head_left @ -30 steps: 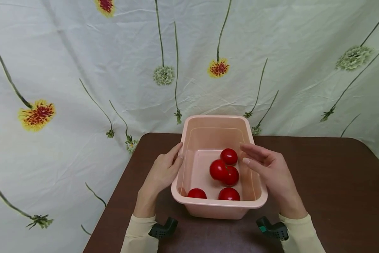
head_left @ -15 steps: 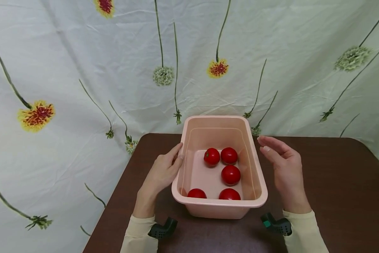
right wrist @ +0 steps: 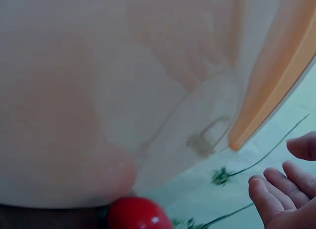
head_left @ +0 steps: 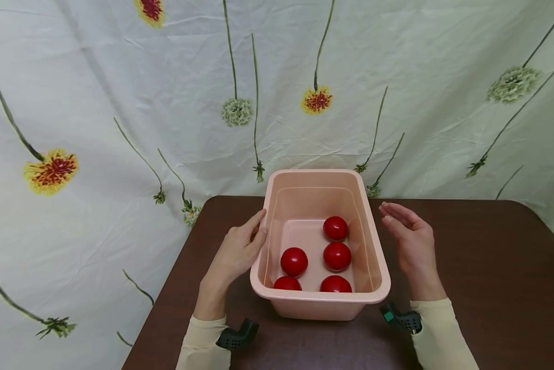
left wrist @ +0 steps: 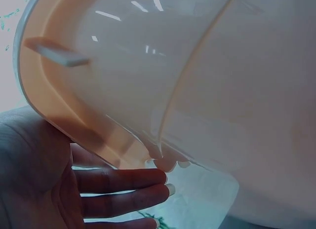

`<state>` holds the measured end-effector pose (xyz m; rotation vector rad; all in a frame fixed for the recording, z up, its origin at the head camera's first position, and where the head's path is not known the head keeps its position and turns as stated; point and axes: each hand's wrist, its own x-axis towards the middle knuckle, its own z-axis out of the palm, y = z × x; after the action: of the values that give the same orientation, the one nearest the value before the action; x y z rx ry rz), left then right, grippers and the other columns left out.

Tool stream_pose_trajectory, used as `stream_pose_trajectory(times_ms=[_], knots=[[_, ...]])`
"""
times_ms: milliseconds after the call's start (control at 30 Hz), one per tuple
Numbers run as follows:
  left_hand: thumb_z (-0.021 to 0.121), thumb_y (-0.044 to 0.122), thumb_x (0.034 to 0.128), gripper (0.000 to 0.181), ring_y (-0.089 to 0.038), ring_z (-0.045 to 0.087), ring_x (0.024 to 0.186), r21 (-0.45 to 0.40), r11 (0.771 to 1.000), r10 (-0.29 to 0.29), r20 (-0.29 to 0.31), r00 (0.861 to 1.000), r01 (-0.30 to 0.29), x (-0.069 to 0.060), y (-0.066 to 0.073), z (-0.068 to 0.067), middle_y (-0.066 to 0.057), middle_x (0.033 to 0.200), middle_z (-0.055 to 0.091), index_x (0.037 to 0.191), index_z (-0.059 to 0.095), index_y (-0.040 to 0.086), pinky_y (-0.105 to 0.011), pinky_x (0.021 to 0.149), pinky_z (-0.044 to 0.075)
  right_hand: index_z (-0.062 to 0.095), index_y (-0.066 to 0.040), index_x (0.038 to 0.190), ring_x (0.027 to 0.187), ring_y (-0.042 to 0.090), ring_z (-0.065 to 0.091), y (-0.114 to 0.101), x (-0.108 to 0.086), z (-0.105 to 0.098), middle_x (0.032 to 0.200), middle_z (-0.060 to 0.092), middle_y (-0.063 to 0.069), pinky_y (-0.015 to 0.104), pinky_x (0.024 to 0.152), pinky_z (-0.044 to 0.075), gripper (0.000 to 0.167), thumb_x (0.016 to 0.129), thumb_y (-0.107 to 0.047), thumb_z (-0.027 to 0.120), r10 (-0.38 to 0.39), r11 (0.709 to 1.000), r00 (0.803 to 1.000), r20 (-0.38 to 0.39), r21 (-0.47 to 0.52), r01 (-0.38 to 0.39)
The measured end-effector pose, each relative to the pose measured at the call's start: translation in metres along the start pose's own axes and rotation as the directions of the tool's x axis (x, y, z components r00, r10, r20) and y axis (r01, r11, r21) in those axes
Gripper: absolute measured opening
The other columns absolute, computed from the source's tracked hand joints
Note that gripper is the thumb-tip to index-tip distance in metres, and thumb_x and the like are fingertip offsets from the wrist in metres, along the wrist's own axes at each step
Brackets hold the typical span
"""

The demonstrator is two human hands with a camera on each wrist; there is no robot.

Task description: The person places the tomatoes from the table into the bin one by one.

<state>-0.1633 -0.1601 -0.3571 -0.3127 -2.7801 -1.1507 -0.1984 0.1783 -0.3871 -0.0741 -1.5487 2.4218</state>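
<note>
A pink plastic bin [head_left: 320, 303] stands on the dark table with several red tomatoes [head_left: 337, 256] in it. My left hand [head_left: 234, 252] rests at the bin's left rim, thumb and index fingertips touching it. In the left wrist view the other fingers [left wrist: 123, 181] reach out nearly straight along the outside. My right hand [head_left: 412, 241] hovers beside the bin's right wall, fingers relaxed, with nothing held and a gap to the rim. Low in the right wrist view, one red tomato [right wrist: 139, 214] lies outside the bin by its wall; the head view does not show it.
The brown table [head_left: 480, 277] extends widely to the right of the bin. A white cloth [head_left: 184, 77] printed with flowers hangs behind the table and bin.
My right hand has moved from over the bin to its right side. One tomato has rolled inside the bin and now lies nearer me on the left. The left hand has stayed put.
</note>
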Motion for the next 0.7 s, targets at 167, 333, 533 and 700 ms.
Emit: stream_pose_trajectory(times_ms=[167, 333, 533, 700], knots=[[0.049, 0.03, 0.1007, 0.051, -0.016, 0.069, 0.087, 0.011, 1.0, -0.004, -0.004, 1.0, 0.004, 0.0, 0.001, -0.001, -0.008, 0.117, 0.07, 0.149, 0.04, 0.016, -0.032, 0.075, 0.058, 0.058, 0.008, 0.126, 0.096, 0.003, 0.07, 0.014, 0.006, -0.004, 0.101, 0.074, -0.007, 0.015, 0.083, 0.053, 0.038, 0.088, 0.005, 0.064, 0.037, 0.995, 0.999, -0.033, -0.095, -0.04], [0.048, 0.031, 0.1008, 0.051, -0.016, 0.068, 0.088, 0.023, 1.0, -0.008, -0.005, 1.0, 0.008, 0.0, 0.002, 0.0, -0.007, 0.118, 0.07, 0.149, 0.041, 0.017, -0.034, 0.076, 0.057, 0.056, 0.008, 0.129, 0.095, 0.001, 0.07, 0.025, 0.011, -0.009, 0.099, 0.073, -0.011, 0.013, 0.08, 0.052, 0.042, 0.089, 0.002, 0.065, 0.076, 0.984, 0.995, -0.06, -0.158, -0.085], [0.048, 0.031, 0.101, 0.051, -0.014, 0.069, 0.083, 0.016, 1.0, -0.006, -0.007, 1.0, 0.007, 0.0, 0.002, 0.0, -0.006, 0.114, 0.071, 0.15, 0.04, 0.019, -0.031, 0.074, 0.057, 0.054, 0.004, 0.132, 0.108, 0.004, 0.064, 0.037, 0.015, -0.014, 0.118, 0.069, -0.003, 0.01, 0.081, 0.05, 0.043, 0.091, -0.003, 0.064, 0.111, 0.941, 0.989, -0.093, -0.309, -0.135], [0.048, 0.03, 0.1008, 0.05, -0.013, 0.068, 0.081, 0.019, 1.0, -0.002, -0.013, 1.0, 0.002, 0.0, 0.0, 0.001, -0.006, 0.11, 0.072, 0.149, 0.041, 0.018, -0.031, 0.073, 0.057, 0.043, -0.002, 0.144, 0.135, 0.024, 0.048, 0.044, 0.015, -0.018, 0.149, 0.046, 0.015, 0.025, 0.101, 0.047, 0.051, 0.096, -0.007, 0.057, 0.169, 0.857, 0.982, -0.084, -0.48, -0.188]])
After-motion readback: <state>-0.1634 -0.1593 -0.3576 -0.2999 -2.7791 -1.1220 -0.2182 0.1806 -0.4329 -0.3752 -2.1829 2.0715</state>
